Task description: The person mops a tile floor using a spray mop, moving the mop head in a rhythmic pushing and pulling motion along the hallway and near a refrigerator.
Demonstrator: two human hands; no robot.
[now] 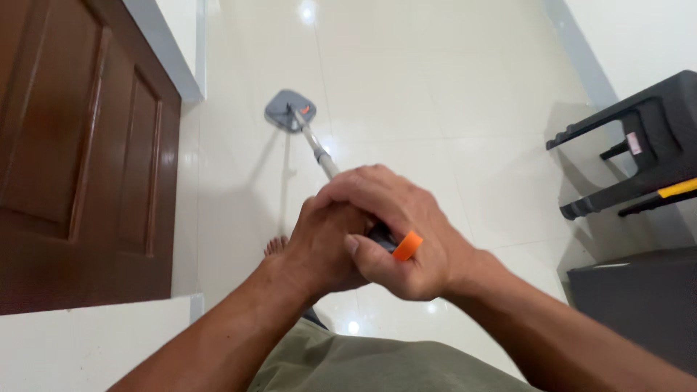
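Note:
A flat mop stands on the glossy white tile floor [406, 94]; its grey square head [289, 110] lies near the door corner, and a silver pole [316, 148] runs back toward me. Both hands wrap the top of the handle, whose orange end cap [408, 245] sticks out below my fingers. My left hand [319, 247] grips the handle lower down, and my right hand [406, 232] closes over it from above. The black grip is mostly hidden by my fingers. My bare foot [276, 247] shows just left of the hands.
A dark brown panelled door [80, 152] stands at the left, beside a white wall edge [170, 51]. A black plastic stool [639, 145] lies tipped at the right, with a dark box [639, 305] below it. A low white ledge [87, 341] sits at lower left.

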